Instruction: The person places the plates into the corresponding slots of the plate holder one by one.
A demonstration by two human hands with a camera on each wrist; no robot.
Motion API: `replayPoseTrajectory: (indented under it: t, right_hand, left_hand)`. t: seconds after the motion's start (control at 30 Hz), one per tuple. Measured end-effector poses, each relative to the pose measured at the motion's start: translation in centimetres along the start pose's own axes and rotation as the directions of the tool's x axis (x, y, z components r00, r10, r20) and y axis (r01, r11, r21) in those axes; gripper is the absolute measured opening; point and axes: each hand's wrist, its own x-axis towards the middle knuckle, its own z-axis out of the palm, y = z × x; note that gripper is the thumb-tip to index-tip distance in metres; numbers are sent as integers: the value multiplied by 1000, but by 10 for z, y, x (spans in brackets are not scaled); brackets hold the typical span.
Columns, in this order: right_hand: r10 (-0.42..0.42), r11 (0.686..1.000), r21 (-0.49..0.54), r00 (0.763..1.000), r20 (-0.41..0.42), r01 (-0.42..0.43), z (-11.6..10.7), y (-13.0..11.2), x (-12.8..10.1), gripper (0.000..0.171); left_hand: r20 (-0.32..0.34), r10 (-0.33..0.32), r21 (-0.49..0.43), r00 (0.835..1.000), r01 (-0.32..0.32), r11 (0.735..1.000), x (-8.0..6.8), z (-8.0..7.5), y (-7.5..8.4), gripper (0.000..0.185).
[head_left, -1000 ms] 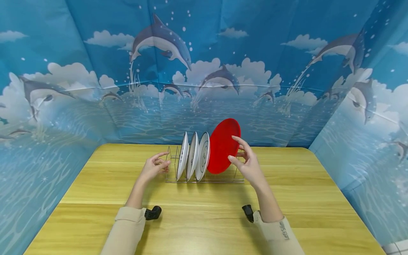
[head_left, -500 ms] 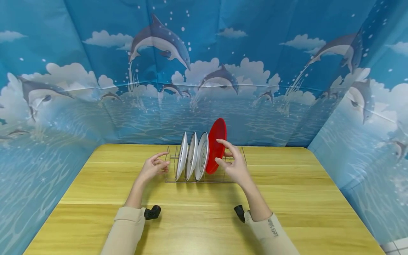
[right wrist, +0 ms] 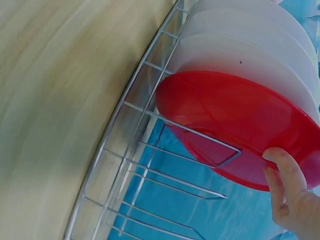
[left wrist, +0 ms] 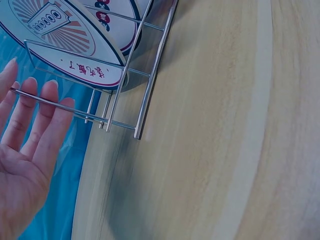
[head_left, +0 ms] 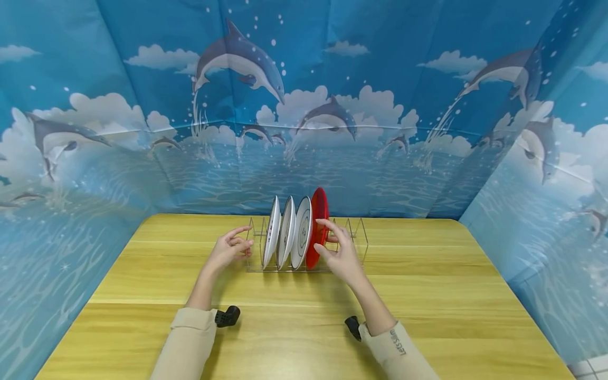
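Red plate [head_left: 319, 227] stands on edge in our wire rack [head_left: 349, 232], in the slot just right of three white plates [head_left: 287, 232]. Our right hand [head_left: 339, 253] pinches its rim; letting go remains. Our left hand [head_left: 228, 247] hovers relaxed, holding nothing, beside the rack's left end.

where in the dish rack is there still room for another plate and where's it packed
The slots to the right of the red plate, toward the rack's right end, stand bare. The left part is packed: three white plates side by side, the red one against them with the right hand on it. The left hand hovers by the left end.
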Motion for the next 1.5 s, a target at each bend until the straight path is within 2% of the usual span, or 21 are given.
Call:
replayPoseTrajectory:
  t: [0.2,0.43,0.6,0.67,0.7,0.77,0.8,0.87,0.93,0.97,1.03,1.13,1.23,1.4,1.5]
  right_hand:
    - [-15,1000,7,1000,-8,15,1,-7,-6,47]
    - [41,999,23,999,8,-41,3,-1,-12,50]
    - [17,999,44,1000,25,-18,1,9,-13,53]
    - [-1,998,69,1000,-15,2,0,18,-12,55]
    - [-10,998,68,998,-62,14,-1,22,-11,55]
    - [-25,998,53,976,-215,37,-4,32,-9,53]
    - [-36,998,30,952,-305,48,-5,35,-8,51]
    - [-41,999,-29,884,-467,31,-9,41,-7,46]
    - [-29,996,-83,821,-571,-22,-13,47,-7,43]
    - [-13,994,-97,805,-593,-55,-15,50,-7,43]
    - [30,984,-122,797,-604,-129,-17,55,-6,46]
    - [102,960,-154,805,-584,-234,-18,64,-6,51]
    - [165,940,-159,810,-562,-301,-18,70,-4,50]
    - [218,936,-110,797,-563,-334,-17,77,-2,47]
    - [212,942,-98,794,-570,-322,-19,79,0,45]
  left_hand:
    - [-3,3,-3,1000,-3,1000,-1,0,1,56]
    - [13,-2,-20,1000,3,1000,0,-1,-1,55]
    - [17,-6,-24,1000,7,1000,1,0,-2,55]
    - [13,-6,-22,1000,6,1000,0,0,-2,55]
    - [12,-4,-20,1000,4,1000,0,0,-1,55]
    - [-1,-3,-17,1000,3,1000,-1,1,-1,54]
    - [-6,1,-13,1000,-1,1000,-1,2,0,54]
    - [-11,1,-13,1000,-1,1000,-1,2,-1,54]
    - [-20,-1,-13,1000,1,1000,-1,2,-1,53]
    - [-22,-2,-12,1000,2,1000,-1,2,-1,53]
    - [-24,-3,-8,1000,3,1000,-1,1,-1,53]
    - [-20,-4,-9,1000,4,1000,-1,1,-1,54]
    - [2,-1,-16,1000,1,1000,-2,1,1,55]
    - [12,-12,-34,1000,12,999,-9,5,13,55]
    - [1,-27,-40,1000,27,999,-13,9,16,55]
